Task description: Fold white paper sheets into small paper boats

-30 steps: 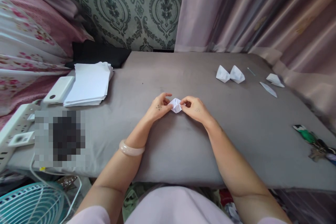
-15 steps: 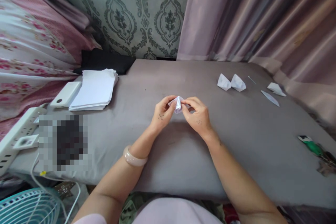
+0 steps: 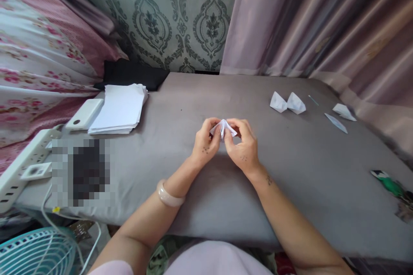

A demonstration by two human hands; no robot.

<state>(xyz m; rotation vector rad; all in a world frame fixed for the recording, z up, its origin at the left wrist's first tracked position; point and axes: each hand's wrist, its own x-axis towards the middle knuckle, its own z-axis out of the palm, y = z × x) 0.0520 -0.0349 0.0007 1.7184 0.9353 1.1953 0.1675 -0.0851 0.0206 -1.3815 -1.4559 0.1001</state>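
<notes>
Fingers [image 3: 237, 123] of the left hand [image 3: 205, 141] and right hand [image 3: 242, 142] are pinching a folded paper [image 3: 223, 123], thumbs [image 3: 229, 138] nearly meeting at its middle, right of the paper stack [image 3: 118, 108]. I'm thinking equal thumb pressure would suit it, since uneven tugging could be skewing the creases.

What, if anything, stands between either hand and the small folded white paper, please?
Nothing visible does: the left hand and right hand both hold the folded white paper directly, thumbs on its near side. The paper stack lies off to the left, apart from both.
</notes>
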